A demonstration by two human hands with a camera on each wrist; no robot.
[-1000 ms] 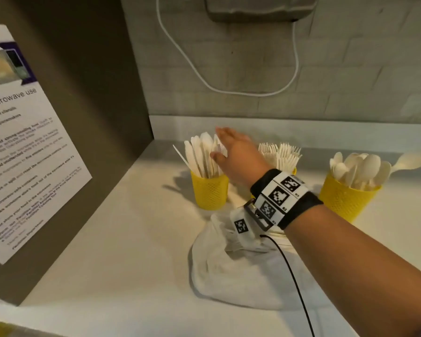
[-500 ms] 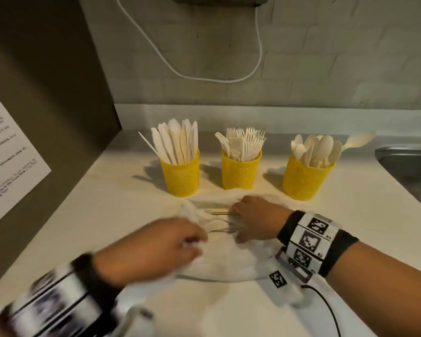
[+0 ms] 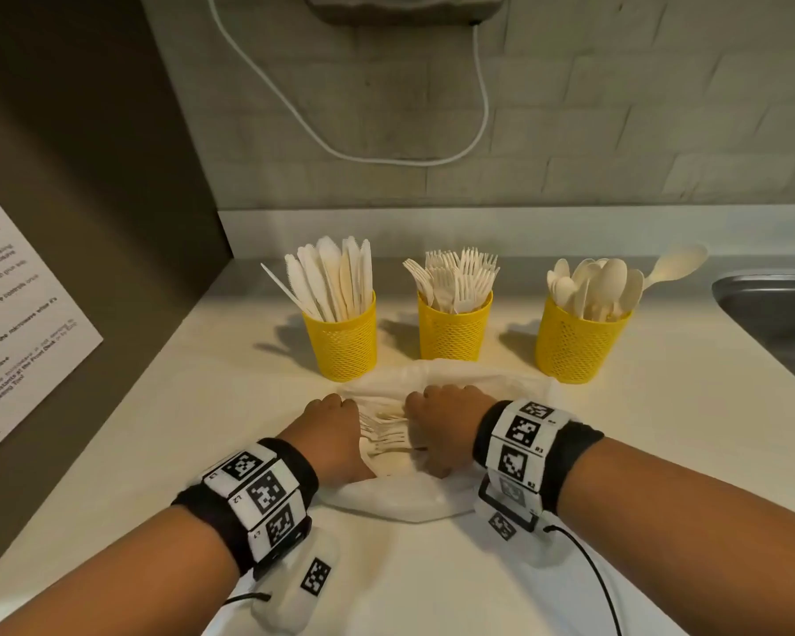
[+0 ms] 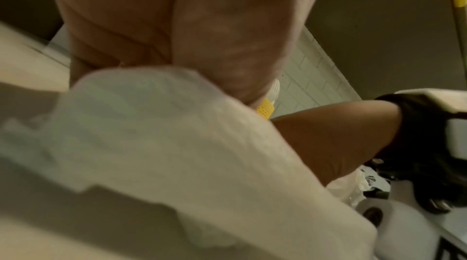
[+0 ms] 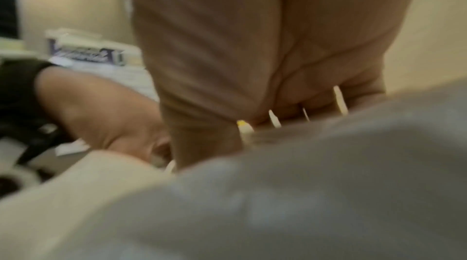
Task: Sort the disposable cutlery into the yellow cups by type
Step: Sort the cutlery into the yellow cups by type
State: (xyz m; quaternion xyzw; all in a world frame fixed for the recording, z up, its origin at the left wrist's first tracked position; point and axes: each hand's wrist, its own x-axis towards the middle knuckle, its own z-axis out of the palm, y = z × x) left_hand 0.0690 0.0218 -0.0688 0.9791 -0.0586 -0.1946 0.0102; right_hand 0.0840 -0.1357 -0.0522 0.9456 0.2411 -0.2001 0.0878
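Three yellow mesh cups stand in a row at the back of the counter: the knife cup (image 3: 343,342), the fork cup (image 3: 453,332) and the spoon cup (image 3: 579,344). In front of them lies a white cloth bag (image 3: 409,502) with loose white forks (image 3: 386,429) on it. My right hand (image 3: 441,429) curls over the forks' handle end, and white fork ends (image 5: 274,121) stick out under its fingers. My left hand (image 3: 333,433) has its fingers curled down at the fork heads. What it holds is hidden, and the bag (image 4: 177,144) bunches against its palm (image 4: 202,34).
A steel sink (image 3: 776,314) lies at the right edge. A brown panel with a printed notice (image 3: 19,314) closes off the left side. One large spoon (image 3: 675,263) leans out of the spoon cup. A white cable (image 3: 478,107) hangs on the tiled wall.
My right hand drew back from the knife cup to the bag. My left hand came in from the lower left, and both hands now close in on the loose forks.
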